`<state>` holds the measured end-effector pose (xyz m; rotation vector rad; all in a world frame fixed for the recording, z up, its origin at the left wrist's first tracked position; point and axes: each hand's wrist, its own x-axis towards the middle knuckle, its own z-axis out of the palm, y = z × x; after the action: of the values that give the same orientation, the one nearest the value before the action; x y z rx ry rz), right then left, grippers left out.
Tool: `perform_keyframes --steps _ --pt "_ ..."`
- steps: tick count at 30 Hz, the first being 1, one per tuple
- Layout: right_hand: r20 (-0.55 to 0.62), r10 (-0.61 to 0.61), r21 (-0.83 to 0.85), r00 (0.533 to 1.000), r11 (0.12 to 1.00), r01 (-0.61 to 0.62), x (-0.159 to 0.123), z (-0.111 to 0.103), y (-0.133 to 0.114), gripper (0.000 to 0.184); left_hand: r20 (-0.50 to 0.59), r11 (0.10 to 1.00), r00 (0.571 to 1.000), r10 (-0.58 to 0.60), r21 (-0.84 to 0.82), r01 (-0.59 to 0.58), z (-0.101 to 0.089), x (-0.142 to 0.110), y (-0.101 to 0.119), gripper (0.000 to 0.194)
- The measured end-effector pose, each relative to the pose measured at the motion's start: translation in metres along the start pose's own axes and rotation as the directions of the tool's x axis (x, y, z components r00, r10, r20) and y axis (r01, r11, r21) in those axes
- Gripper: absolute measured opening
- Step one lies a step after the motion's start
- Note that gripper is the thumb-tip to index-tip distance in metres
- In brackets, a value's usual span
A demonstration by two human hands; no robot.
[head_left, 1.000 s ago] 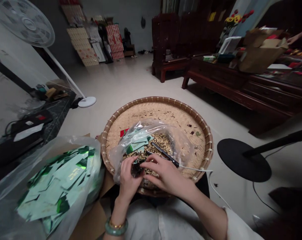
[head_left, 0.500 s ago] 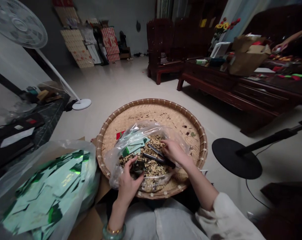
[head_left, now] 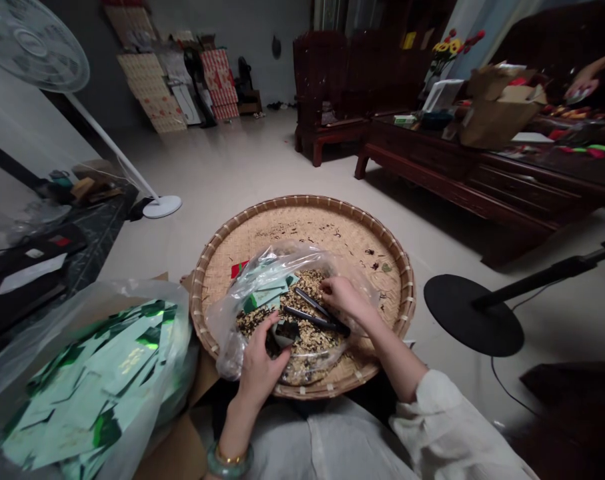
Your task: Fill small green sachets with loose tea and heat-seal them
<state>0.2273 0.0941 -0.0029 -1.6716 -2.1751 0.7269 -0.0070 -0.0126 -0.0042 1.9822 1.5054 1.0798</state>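
Over the woven bamboo tray [head_left: 302, 210], the left hand [head_left: 259, 377] pinches a dark packet [head_left: 286, 331] inside a clear plastic bag [head_left: 302, 257]; the half-curled right hand [head_left: 345, 298] rests near black rods [head_left: 315, 320] on the seed mix [head_left: 312, 347].

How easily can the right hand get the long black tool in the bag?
Probably easily: the right hand is inside the clear plastic bag, right beside the black tool, with nothing between them.
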Motion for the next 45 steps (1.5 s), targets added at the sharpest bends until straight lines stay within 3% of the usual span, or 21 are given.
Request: perform_keyframes --steps 5,9,15,21,25,33,38,43,45 --pt "-0.034 -0.013 0.035 0.999 0.999 0.014 0.002 0.004 0.0 0.039 -0.007 1.0 1.0 0.003 0.006 -0.003 0.0 0.0 0.002 0.047" --pt "-0.03 -0.002 0.071 1.0 0.997 0.004 0.005 0.005 -0.003 0.023 -0.001 1.0 1.0 -0.001 0.001 0.001 -0.001 -0.001 0.003 0.046" --pt "-0.087 0.057 0.142 0.995 0.989 -0.044 -0.009 -0.007 -0.013 0.022 -0.015 1.0 1.0 -0.025 -0.003 0.025 -0.003 -0.002 0.001 0.047" --pt "-0.053 0.089 0.419 0.995 0.906 -0.059 -0.035 -0.026 -0.041 0.023 -0.038 1.0 0.999 -0.017 0.009 0.017 -0.001 0.0 0.0 0.049" --pt "-0.056 0.006 0.564 0.998 0.826 0.027 -0.049 -0.033 -0.069 0.021 -0.041 1.0 0.999 -0.009 0.023 0.01 0.0 -0.001 0.0 0.05" --pt "-0.136 -0.237 0.455 0.962 0.847 0.273 -0.063 -0.025 -0.111 0.023 -0.056 1.0 0.998 -0.02 0.021 0.021 -0.001 -0.001 0.002 0.05" --pt "-0.18 -0.255 0.426 0.95 0.85 0.309 -0.063 -0.02 -0.109 0.023 -0.038 0.999 0.999 -0.036 0.003 0.036 -0.004 -0.003 0.001 0.052" --pt "-0.21 -0.189 0.441 0.959 0.857 0.266 -0.07 -0.025 -0.1 0.017 -0.054 1.0 0.998 -0.021 -0.019 0.02 -0.01 -0.007 0.001 0.052" --pt "-0.192 -0.247 0.397 0.95 0.865 0.305 -0.077 -0.027 -0.101 0.016 -0.066 1.0 0.998 -0.017 -0.025 0.015 -0.011 -0.008 0.001 0.053"
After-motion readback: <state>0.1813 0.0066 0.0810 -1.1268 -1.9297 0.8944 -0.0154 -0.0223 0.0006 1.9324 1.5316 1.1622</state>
